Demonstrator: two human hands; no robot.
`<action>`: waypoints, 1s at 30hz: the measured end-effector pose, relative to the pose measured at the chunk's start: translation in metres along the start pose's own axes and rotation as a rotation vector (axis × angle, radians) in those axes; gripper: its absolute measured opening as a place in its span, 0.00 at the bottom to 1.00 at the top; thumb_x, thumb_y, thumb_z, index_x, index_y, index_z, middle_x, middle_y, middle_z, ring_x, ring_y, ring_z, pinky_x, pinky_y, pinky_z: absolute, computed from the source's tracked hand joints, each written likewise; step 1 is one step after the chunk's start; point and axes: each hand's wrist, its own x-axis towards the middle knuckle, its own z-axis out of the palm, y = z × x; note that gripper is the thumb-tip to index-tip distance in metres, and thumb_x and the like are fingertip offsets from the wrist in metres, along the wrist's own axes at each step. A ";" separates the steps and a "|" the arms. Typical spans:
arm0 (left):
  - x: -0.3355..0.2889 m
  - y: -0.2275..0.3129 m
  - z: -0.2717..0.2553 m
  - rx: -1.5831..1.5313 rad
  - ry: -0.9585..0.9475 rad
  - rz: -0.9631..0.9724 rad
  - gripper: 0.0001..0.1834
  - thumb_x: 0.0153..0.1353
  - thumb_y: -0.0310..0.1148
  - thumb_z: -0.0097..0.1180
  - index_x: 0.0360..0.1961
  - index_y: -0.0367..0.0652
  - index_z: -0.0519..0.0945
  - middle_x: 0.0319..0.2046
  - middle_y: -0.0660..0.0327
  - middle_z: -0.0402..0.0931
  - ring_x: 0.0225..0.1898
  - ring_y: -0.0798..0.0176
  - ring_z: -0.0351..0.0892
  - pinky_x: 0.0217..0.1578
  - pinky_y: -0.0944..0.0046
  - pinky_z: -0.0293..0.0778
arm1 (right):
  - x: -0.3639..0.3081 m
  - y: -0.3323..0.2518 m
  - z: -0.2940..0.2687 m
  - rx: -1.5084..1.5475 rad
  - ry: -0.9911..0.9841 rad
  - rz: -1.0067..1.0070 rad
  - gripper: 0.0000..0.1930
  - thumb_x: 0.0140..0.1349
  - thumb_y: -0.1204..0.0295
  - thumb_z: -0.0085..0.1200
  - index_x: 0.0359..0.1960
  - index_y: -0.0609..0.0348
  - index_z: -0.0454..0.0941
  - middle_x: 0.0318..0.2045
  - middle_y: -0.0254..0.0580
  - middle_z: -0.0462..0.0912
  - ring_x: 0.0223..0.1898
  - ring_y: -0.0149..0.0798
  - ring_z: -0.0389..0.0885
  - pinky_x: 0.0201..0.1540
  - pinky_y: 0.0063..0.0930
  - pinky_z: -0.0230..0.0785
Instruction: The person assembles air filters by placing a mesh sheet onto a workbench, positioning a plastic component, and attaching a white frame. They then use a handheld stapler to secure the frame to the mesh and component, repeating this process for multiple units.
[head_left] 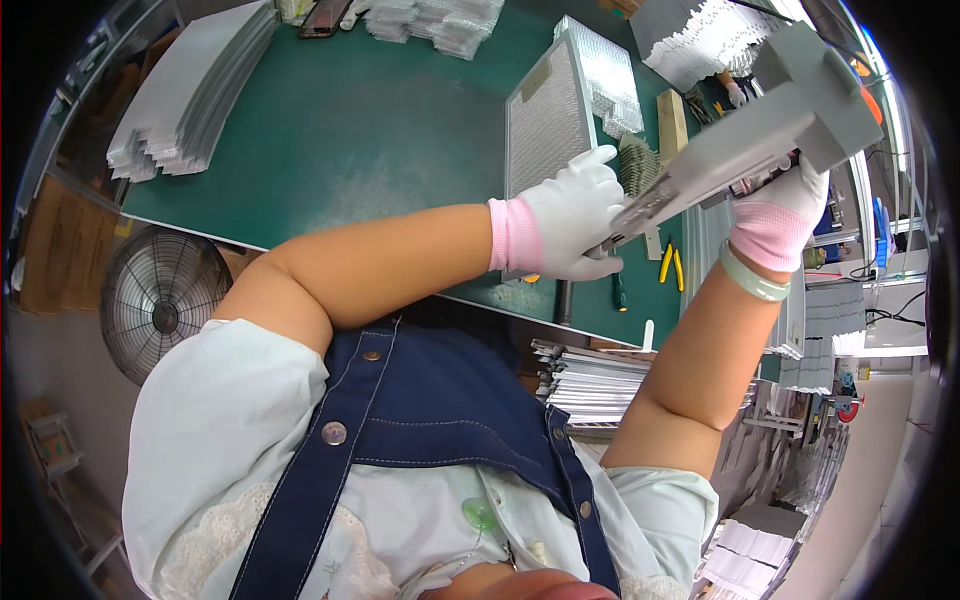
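Observation:
My left hand (575, 220), in a white glove with a pink cuff, lies over the near right part of a thin-framed mesh panel (545, 135). Its thumb and fingers are spread apart, and the panel's corner beneath is hidden. My right hand (785, 205), gloved the same way, is closed round the handle of a large grey staple gun-like tool (735, 145). The tool slants across the bench, with its blocky end at upper right. Its narrow tip overlaps my left hand in view; whether they touch I cannot tell.
A green-topped bench (380, 130) carries stacked metallic panels (200, 95) at left and more mesh pieces (435, 20) behind. Yellow-handled pliers (672, 265), a green-handled screwdriver (620, 293) and a wooden block (672, 125) lie at right. A floor fan (165, 300) stands left; metal strips (590, 380) sit below the bench edge.

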 end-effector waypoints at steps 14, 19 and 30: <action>-0.005 -0.003 0.008 0.013 0.209 0.090 0.19 0.50 0.47 0.61 0.18 0.41 0.76 0.21 0.54 0.70 0.32 0.49 0.73 0.57 0.45 0.62 | -0.019 -0.001 0.020 -0.296 -0.044 -0.217 0.19 0.67 0.59 0.54 0.47 0.64 0.74 0.37 0.47 0.77 0.34 0.41 0.80 0.37 0.36 0.80; -0.008 -0.002 0.007 0.049 0.216 0.098 0.19 0.51 0.47 0.61 0.21 0.40 0.77 0.23 0.53 0.70 0.33 0.47 0.73 0.58 0.41 0.62 | -0.031 -0.004 0.040 -0.101 0.070 -0.143 0.21 0.68 0.59 0.55 0.48 0.68 0.75 0.39 0.47 0.81 0.38 0.41 0.84 0.39 0.35 0.82; -0.013 0.003 -0.003 -0.014 0.041 -0.024 0.22 0.59 0.46 0.59 0.50 0.46 0.78 0.37 0.58 0.79 0.37 0.54 0.81 0.40 0.53 0.79 | -0.064 0.011 0.076 -0.066 -0.259 -0.354 0.17 0.65 0.65 0.55 0.50 0.63 0.78 0.42 0.46 0.85 0.40 0.42 0.86 0.44 0.38 0.82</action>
